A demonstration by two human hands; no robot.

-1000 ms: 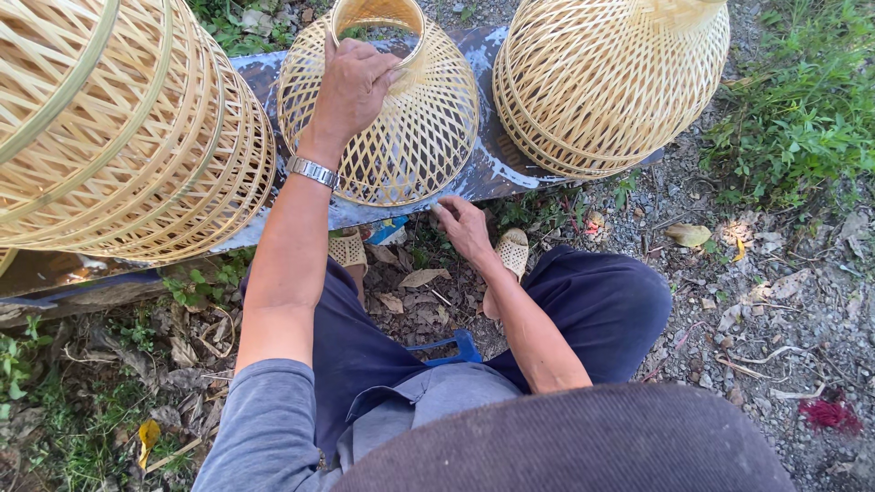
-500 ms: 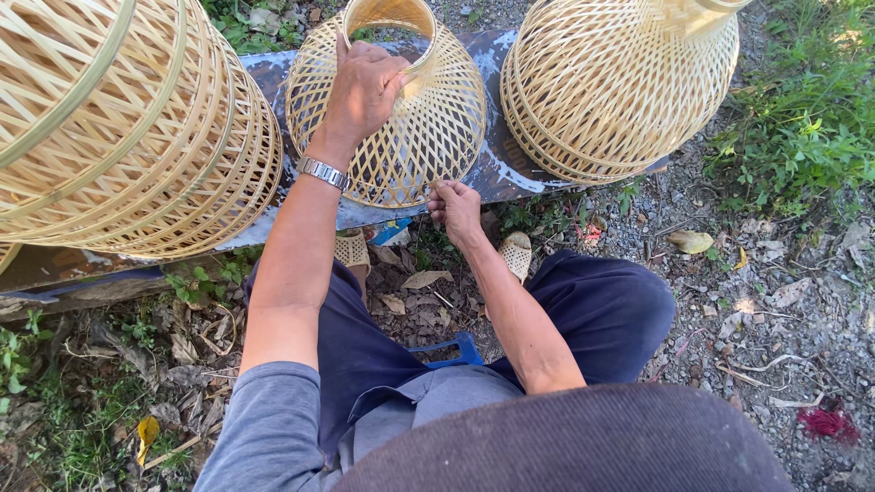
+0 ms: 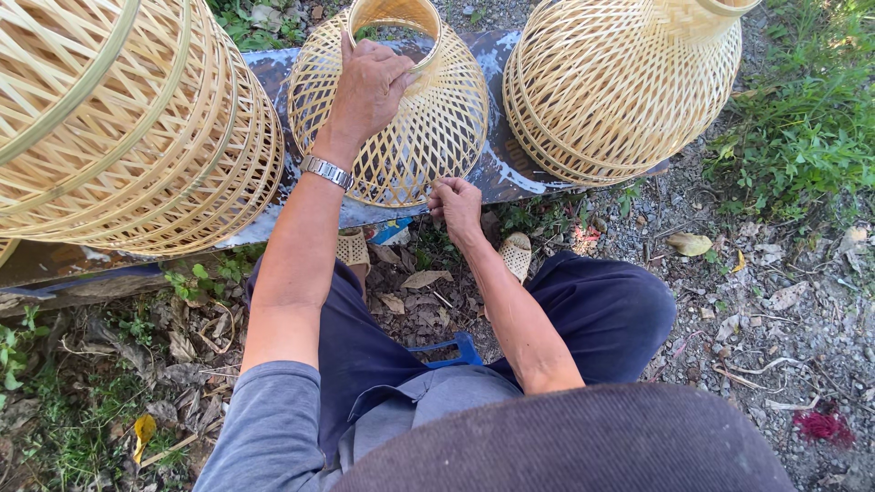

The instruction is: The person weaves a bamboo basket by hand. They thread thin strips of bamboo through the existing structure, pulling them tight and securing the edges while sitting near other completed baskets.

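A dome-shaped woven bamboo basket with a round open neck stands on a dark board in front of me. My left hand rests over its upper side, fingers wrapped on the neck rim; a metal watch sits on that wrist. My right hand is at the basket's lower edge, fingers pinched on the bottom weave. I sit low, with dark blue trousers and tan sandals below.
A large woven basket fills the left. Another stack of woven baskets stands on the right of the board. Gravel, dry leaves and grass cover the ground; a blue stool edge shows between my legs.
My right hand has risen from near the sandals to the basket's lower edge. My left hand stays on the basket's neck.
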